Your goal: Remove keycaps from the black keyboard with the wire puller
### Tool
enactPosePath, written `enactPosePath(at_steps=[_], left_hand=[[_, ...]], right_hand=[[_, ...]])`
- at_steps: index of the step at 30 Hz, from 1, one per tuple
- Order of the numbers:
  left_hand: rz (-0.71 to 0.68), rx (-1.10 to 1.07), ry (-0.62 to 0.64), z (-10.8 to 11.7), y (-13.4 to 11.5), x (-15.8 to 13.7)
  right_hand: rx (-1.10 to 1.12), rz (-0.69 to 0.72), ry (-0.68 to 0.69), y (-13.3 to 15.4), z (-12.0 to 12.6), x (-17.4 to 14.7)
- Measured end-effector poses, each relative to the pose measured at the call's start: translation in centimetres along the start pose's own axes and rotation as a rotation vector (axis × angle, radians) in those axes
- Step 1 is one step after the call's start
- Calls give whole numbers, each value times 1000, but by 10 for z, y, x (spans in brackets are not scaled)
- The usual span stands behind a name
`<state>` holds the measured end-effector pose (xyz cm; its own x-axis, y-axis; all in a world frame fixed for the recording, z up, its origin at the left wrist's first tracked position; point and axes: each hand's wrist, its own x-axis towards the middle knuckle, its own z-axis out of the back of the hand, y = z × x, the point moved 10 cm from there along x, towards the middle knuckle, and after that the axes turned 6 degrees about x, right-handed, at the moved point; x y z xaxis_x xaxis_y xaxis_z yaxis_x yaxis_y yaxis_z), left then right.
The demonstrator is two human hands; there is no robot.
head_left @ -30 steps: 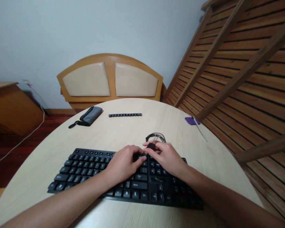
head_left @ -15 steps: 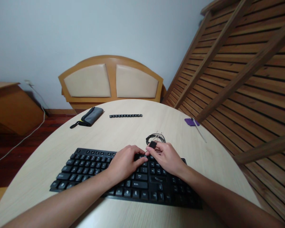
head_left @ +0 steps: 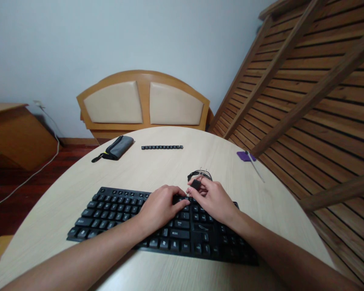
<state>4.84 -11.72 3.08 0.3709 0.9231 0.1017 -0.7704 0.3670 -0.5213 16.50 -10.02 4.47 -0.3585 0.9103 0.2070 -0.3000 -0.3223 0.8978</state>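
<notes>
In the head view, a black keyboard (head_left: 109, 206) is lying across the lower middle of the frame on a pale round desk (head_left: 157, 171), its lower right part sitting in shadow. The left hand (head_left: 159, 207) is resting over the keyboard's upper middle, the thumb and index finger reaching toward the top edge; I cannot tell whether these fingers are gripping anything. Just beside it, the right hand (head_left: 210, 198) is gripping a small black piece (head_left: 195, 184) between thumb and fingers, with 2 thin wire ends pointing up past the hand. A coiled black cable (head_left: 190, 176) is lying directly behind. Toward the center of the frame, a row of black keycaps (head_left: 162, 147) is lying in 1 line. A gray pouch (head_left: 121, 147) is resting left of that row, and a thin pale stick (head_left: 257, 169) is lying partly over a purple pad (head_left: 243, 156) at the right.
</notes>
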Motion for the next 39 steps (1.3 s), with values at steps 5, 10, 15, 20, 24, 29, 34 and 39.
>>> enactPosePath(at_steps=[5, 10, 15, 20, 24, 29, 34, 39], left_hand=[[3, 6, -6, -2, 3, 0], [-11, 6, 10, -2, 0, 0], [-13, -2, 26, -3, 0, 1], [5, -16, 18, -4, 5, 2], [-1, -39, 28, -6, 6, 2], [19, -62, 26, -5, 7, 3], [43, -64, 26, -4, 8, 2], [44, -62, 22, -4, 8, 2]], right_hand=[[50, -35, 3, 0, -3, -2], [210, -57, -25, -9, -4, -1], [312, -93, -21, -15, -4, 1], [355, -109, -19, -17, -4, 1], [387, -123, -26, -17, -4, 3], [448, -171, -43, -20, -4, 2], [414, -139, -77, -18, -2, 2], [378, -131, -90, -22, -2, 3]])
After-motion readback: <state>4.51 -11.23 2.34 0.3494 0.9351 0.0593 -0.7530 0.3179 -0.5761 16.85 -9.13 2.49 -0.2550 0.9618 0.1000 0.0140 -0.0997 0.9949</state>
